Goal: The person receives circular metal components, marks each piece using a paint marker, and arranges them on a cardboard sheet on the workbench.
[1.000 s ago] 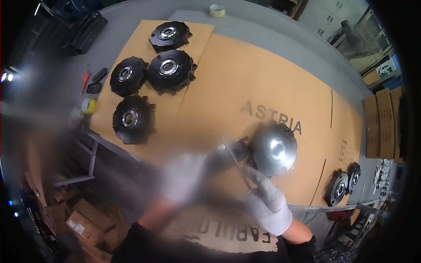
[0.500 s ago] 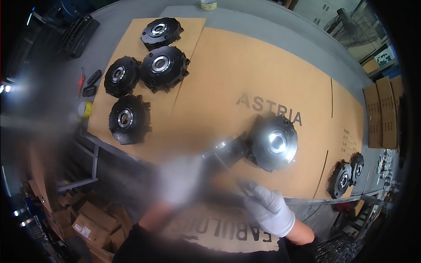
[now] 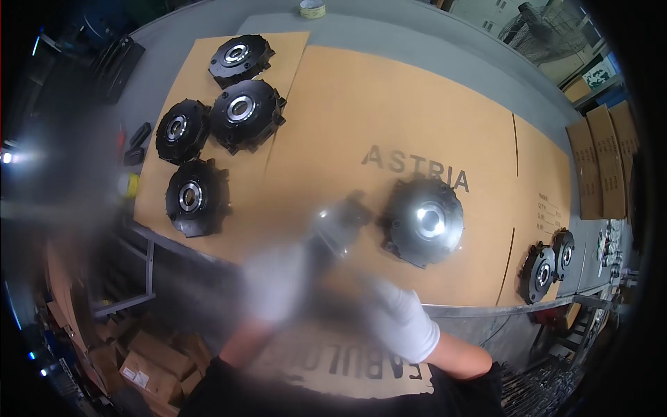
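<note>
My left hand (image 3: 278, 281), in a white glove, is wrapped round a dark tool (image 3: 337, 226) with a shiny body, blurred by a smear over the view. My right hand (image 3: 403, 323), also gloved, is near the table's front edge; its fingertips are lost in the blur, and what they hold, if anything, cannot be made out. Right of the tool, a black toothed disc (image 3: 425, 221) with a bright metal centre lies on the cardboard (image 3: 333, 125), below the printed word ASTRIA. The tool and disc are apart.
Several similar discs (image 3: 240, 110) lie at the cardboard's left. Two smaller-looking discs (image 3: 538, 273) stand near its right end. A tape roll (image 3: 313, 9) is at the back, a fan (image 3: 545, 31) beyond the table. Cartons (image 3: 601, 163) stand right; boxes (image 3: 149, 365) lie below left.
The tool has moved left, away from the disc. My right hand has drawn back from beside the disc and moved left. The whole view has shifted slightly.
</note>
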A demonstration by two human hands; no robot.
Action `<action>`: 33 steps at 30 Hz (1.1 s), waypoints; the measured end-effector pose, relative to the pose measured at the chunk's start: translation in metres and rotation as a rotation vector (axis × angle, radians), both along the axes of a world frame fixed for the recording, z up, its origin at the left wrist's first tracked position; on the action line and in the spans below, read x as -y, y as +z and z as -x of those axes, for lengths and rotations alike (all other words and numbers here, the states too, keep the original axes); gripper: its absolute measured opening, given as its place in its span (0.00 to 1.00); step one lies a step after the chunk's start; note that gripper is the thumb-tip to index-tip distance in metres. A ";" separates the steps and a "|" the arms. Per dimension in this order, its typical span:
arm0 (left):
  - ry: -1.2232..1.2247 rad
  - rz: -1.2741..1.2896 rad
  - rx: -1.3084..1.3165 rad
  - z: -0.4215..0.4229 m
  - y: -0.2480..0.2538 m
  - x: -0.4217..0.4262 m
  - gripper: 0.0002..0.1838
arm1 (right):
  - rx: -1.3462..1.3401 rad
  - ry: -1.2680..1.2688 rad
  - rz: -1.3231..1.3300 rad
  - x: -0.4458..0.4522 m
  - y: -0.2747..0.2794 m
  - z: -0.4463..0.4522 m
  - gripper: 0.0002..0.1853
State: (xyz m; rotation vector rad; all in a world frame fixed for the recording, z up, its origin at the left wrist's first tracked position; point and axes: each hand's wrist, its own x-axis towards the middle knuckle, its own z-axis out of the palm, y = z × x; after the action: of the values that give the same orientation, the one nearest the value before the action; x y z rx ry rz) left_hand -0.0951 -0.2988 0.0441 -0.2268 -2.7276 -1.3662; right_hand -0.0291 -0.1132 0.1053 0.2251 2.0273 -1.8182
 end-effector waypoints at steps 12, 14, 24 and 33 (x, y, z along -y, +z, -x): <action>-0.144 0.084 0.197 0.012 0.044 0.002 0.11 | 0.377 0.057 0.374 0.005 -0.029 0.006 0.27; -0.111 -0.074 0.271 0.012 0.042 -0.006 0.13 | 0.072 0.003 0.114 0.010 -0.040 0.004 0.20; -0.145 -0.073 0.153 0.018 0.022 -0.006 0.14 | 0.020 -0.059 0.010 -0.002 -0.010 0.016 0.18; -0.158 -0.182 0.196 0.016 0.031 -0.005 0.13 | -0.573 0.091 -0.763 -0.021 0.022 0.021 0.21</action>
State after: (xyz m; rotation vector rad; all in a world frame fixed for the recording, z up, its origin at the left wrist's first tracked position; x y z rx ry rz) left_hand -0.1111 -0.2938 0.0751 -0.3168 -2.7652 -1.7551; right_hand -0.0502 -0.0922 0.1272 -0.2078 3.0034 -1.0345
